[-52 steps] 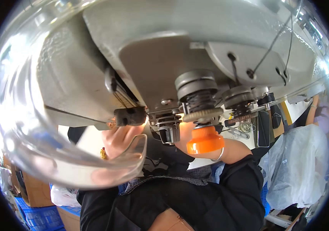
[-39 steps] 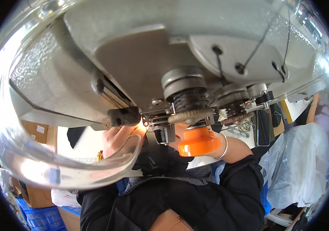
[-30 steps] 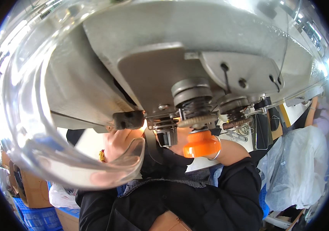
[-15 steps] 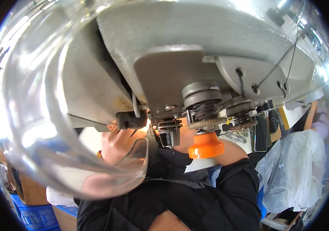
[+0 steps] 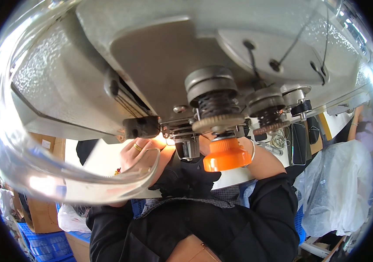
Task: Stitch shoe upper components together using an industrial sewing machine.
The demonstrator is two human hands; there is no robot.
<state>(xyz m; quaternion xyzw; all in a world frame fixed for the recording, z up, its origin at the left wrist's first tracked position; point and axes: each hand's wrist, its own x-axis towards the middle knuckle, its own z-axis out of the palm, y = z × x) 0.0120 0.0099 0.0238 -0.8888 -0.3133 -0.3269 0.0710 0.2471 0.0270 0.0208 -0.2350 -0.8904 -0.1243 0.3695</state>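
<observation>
Below the grey head of a sewing machine, my left hand is curled with its fingers close together, beside the lit needle area. It wears a gold-coloured ring. Its fingertips are partly hidden, so what they hold, if anything, cannot be made out. Black fabric lies between my hands, its near part reaching toward my body. My right hand is mostly behind the orange knob and the tension discs; only its wrist side shows, and its fingers are hidden.
A curved clear guard stands in front on the left. Threads run through the machine's plate at upper right. White table, cords and a dark phone-like object lie right. Plastic-wrapped goods and blue crates stand at the sides.
My view has shifted, so the machine head and orange knob sit further left and higher. More of my left hand and the black fabric shows past the clear guard.
</observation>
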